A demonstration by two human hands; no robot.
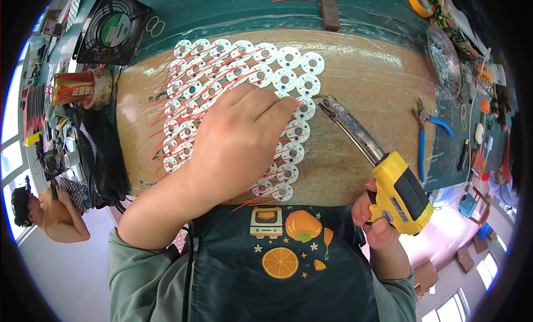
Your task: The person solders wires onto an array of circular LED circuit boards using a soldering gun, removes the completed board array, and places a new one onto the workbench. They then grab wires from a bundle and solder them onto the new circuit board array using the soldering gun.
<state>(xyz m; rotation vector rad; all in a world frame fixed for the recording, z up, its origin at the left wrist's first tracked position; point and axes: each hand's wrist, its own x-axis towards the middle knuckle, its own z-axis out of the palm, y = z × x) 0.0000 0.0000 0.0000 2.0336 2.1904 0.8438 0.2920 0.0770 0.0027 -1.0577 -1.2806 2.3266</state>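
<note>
Many boards [285, 71] are lying under left hand [241, 130] (pinch unclear); right hand [378, 225] is gripping soldering gun [401, 190] near bare worktop [344, 177] edge.

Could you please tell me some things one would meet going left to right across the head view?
Black square fan → left hand → right hand, holding a yellow-and-black soldering gun → blue-handled metal pliers.

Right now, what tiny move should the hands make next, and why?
Perhaps the right hand should gently guide the tip of the yellow soldering gun toward the white ring beside the left hand: the tip sits close to that ring, and the left hand reaches its other side. Anything pinched there is hidden.
</note>
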